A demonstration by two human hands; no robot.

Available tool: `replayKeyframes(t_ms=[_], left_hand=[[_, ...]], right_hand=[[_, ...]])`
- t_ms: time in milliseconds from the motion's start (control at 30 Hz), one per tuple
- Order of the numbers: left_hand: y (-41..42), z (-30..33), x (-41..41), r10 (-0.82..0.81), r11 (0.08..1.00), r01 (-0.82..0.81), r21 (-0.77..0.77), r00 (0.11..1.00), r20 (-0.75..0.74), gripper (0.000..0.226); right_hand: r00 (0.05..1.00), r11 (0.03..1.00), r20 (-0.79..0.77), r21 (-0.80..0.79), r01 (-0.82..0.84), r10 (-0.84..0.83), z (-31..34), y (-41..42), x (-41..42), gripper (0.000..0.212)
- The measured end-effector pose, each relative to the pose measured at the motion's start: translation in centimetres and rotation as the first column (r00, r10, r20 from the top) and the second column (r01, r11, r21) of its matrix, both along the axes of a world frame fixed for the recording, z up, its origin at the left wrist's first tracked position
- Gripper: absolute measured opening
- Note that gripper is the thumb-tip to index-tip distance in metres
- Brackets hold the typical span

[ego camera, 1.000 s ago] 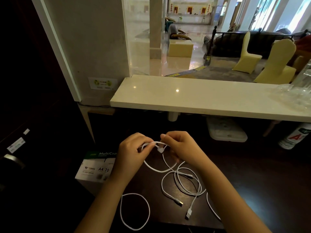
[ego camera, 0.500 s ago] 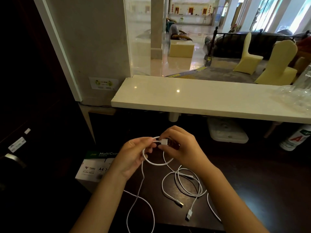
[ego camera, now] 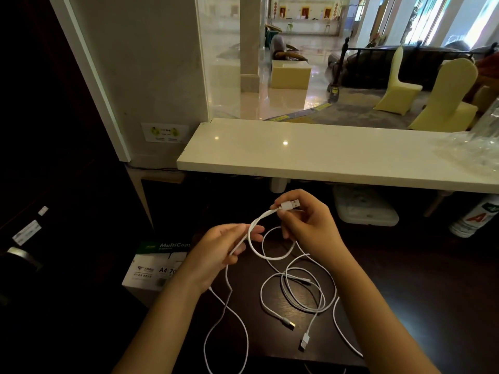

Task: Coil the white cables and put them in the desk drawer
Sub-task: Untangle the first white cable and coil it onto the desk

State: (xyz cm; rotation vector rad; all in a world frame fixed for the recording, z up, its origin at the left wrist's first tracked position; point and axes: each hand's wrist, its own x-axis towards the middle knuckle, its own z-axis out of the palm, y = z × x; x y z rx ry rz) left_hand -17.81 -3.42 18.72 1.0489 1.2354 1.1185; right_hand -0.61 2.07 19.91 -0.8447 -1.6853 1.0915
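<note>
A white cable (ego camera: 266, 255) hangs in a loop between both hands above the dark desk (ego camera: 405, 306). My right hand (ego camera: 305, 225) pinches its USB plug (ego camera: 290, 205) between thumb and fingers. My left hand (ego camera: 221, 249) grips the cord lower down; the rest trails off the desk's front edge in a long loop (ego camera: 237, 327). More white cable (ego camera: 299, 290) lies loosely tangled on the desk under my right forearm, with two plug ends (ego camera: 305, 342) pointing toward me. No drawer is visible.
A box of A4 paper (ego camera: 154, 265) stands left of the desk, below it. A pale stone counter (ego camera: 324, 152) overhangs the desk's far side, with clear plastic wrap (ego camera: 475, 147) at its right. A white tray (ego camera: 364, 209) and a roll (ego camera: 475, 220) sit beneath it.
My hands have drawn apart: the right hand lifted the plug up and right, the left hand slid down the cord, and the loop between them has grown larger.
</note>
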Motion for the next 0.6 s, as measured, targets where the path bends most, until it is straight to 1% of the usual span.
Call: replayKeyframes(t_ms=[100, 167, 233, 267, 300, 367, 433, 467, 533, 600], left_hand=[[0.0, 0.0, 0.3, -0.060, 0.998, 0.060, 0.005, 0.993, 0.099, 0.029], [0.0, -0.1, 0.5, -0.079, 0.997, 0.078, 0.009, 0.991, 0.108, 0.028], [0.0, -0.1, 0.5, -0.069, 0.998, 0.068, 0.013, 0.992, 0.107, 0.027], [0.1, -0.2, 0.5, -0.055, 0.998, 0.053, 0.016, 0.986, 0.158, 0.027], [0.2, -0.2, 0.6, -0.035, 0.999, 0.033, 0.015, 0.967, 0.251, 0.026], [0.4, 0.0, 0.5, 0.012, 1.000, -0.012, -0.002, 0.901, 0.433, 0.026], [0.8, 0.2, 0.3, 0.052, 0.998, -0.060, -0.002, 0.854, 0.517, 0.025], [1.0, 0.3, 0.1, 0.061, 0.997, -0.080, 0.012, 0.839, 0.540, 0.024], [1.6, 0.6, -0.1, 0.065, 0.992, -0.113, 0.050, 0.822, 0.565, 0.021], [2.1, 0.7, -0.5, 0.069, 0.983, -0.149, 0.103, 0.834, 0.547, 0.021]], right_hand=[[0.999, 0.999, -0.028, -0.029, 0.014, -0.015, -0.2, 0.2, -0.2, 0.015], [0.998, 0.999, -0.057, -0.040, 0.022, -0.025, -0.2, 0.2, -0.2, 0.018], [0.996, 0.998, -0.085, -0.052, 0.030, -0.034, -0.4, 0.0, -0.3, 0.026], [0.993, 0.997, -0.111, -0.070, 0.027, -0.035, -0.4, 0.0, -0.3, 0.032], [0.988, 0.995, -0.148, -0.096, 0.018, -0.032, -0.7, 0.1, -0.4, 0.035], [0.969, 0.978, -0.243, -0.209, -0.011, -0.041, -1.5, 0.2, -0.9, 0.036], [0.944, 0.911, -0.319, -0.408, -0.059, -0.082, -2.6, 0.0, -1.9, 0.041], [0.933, 0.864, -0.353, -0.488, -0.120, -0.070, -3.3, -0.5, -2.6, 0.042], [0.915, 0.800, -0.400, -0.529, -0.283, 0.059, -4.7, -1.8, -3.7, 0.046], [0.923, 0.774, -0.312, -0.517, -0.364, 0.226, -5.3, -2.9, -4.2, 0.043]])
